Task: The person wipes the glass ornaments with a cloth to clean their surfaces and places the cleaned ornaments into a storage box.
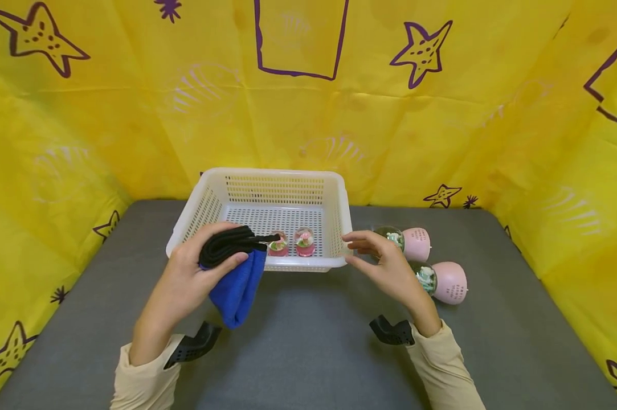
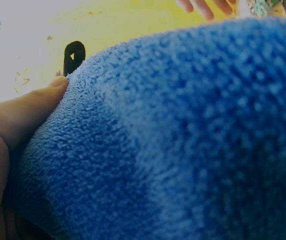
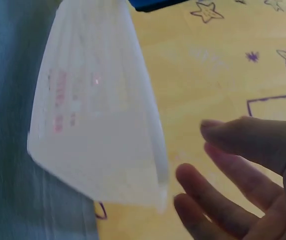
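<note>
My left hand [image 1: 182, 279] grips a folded blue cloth [image 1: 241, 285] with thick black edging, thumb on the near side. It holds the cloth over the front left part of a white plastic basket [image 1: 339, 213]. In the left wrist view the fuzzy blue cloth [image 2: 158, 135] fills most of the picture, and a black loop [image 2: 74, 57] sticks up past the thumb. My right hand [image 1: 390, 273] holds nothing; its fingers are loosely bent beside the basket's right rim. Two small globes with pink bases, one globe [image 1: 278, 246] and another globe [image 1: 305, 244], stand inside the basket near its front wall.
Right of the basket, two larger globes with pink bases lie on their sides: one base [image 1: 417, 244] farther back, one base [image 1: 450, 283] nearer. My right hand partly overlaps them. A grey table [image 1: 298, 353] carries everything. Yellow patterned cloth [image 1: 298, 114] hangs behind and at both sides.
</note>
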{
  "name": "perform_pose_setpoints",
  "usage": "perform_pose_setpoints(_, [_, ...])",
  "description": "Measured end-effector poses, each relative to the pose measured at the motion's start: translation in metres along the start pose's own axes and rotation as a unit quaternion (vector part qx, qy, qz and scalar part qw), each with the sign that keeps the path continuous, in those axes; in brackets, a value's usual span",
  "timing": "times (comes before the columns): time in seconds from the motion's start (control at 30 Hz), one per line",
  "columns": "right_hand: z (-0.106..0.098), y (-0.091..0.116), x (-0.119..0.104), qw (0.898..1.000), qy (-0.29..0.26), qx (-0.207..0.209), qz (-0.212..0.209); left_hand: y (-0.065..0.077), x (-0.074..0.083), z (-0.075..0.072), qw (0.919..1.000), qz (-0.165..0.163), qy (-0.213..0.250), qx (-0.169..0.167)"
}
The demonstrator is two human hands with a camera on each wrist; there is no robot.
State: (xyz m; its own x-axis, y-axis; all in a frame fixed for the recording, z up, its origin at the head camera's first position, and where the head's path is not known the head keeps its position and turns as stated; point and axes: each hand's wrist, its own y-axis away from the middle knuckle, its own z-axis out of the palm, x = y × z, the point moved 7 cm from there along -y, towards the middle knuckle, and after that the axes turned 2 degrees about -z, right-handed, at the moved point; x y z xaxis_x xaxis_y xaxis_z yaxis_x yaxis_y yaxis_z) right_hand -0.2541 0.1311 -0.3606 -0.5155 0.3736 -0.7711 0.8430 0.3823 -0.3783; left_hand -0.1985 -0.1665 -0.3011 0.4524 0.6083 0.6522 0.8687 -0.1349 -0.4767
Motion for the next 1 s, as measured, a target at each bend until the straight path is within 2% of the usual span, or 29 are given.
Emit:
perform_pose_setpoints(0.27, [-0.028, 0.017, 0.014, 0.997, 0.073, -0.018, 0.021, 0.0, 0.008, -0.004, 0.9981, 0.008, 0.058, 0.02])
perform_pose_setpoints(0.5, [-0.054, 0.035, 0.037, 0.99, 0.09, -0.062, 0.093, 0.0, 0.006, -0.001, 0.9977, 0.002, 0.066, 0.014])
perform_pose_setpoints(0.67, [-0.074, 0.046, 0.05, 0.982, 0.099, -0.075, 0.141, -0.001, 0.007, -0.001, 0.9978, 0.008, 0.064, 0.015])
perform_pose_setpoints(0.87, [-0.091, 0.055, 0.058, 0.974, 0.139, -0.092, 0.151, -0.002, 0.007, 0.001, 0.9973, 0.019, 0.07, 0.015])
perform_pose_setpoints(1.0, [-0.102, 0.062, 0.064, 0.968, 0.158, -0.088, 0.173, -0.002, 0.008, 0.003, 0.9969, 0.025, 0.074, 0.011])
